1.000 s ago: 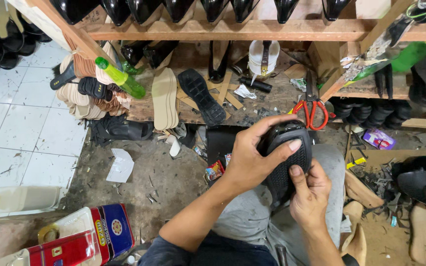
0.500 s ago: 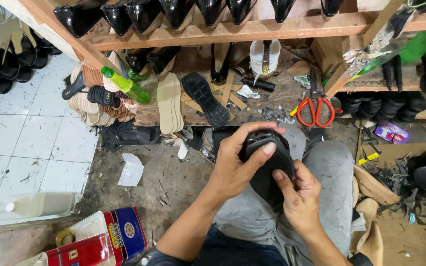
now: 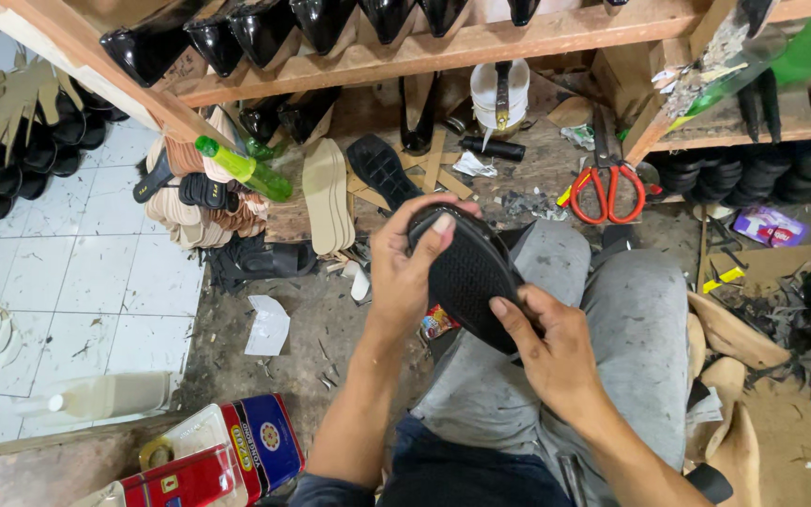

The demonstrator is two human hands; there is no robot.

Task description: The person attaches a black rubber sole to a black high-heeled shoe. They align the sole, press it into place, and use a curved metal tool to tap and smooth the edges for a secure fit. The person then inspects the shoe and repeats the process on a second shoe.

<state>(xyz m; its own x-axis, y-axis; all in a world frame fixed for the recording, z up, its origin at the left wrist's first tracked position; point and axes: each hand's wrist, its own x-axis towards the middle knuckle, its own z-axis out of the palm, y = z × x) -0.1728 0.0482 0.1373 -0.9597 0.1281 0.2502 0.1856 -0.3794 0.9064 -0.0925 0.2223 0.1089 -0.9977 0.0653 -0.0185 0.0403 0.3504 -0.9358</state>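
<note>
head camera, looking down, close

Sole (image 3: pixel 469 274) between both hands, scissors (image 3: pixel 609 187) beyond, tin (image 3: pixel 257 443) perhaps left.

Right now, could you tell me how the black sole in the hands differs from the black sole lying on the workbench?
The held black sole is gripped by the left hand and right hand above the lap; the bench sole lies untouched on the wood. The held one looks larger, being nearer the camera, and points up-left, while the bench one is angled the other way. Both are black with textured tread.
</note>
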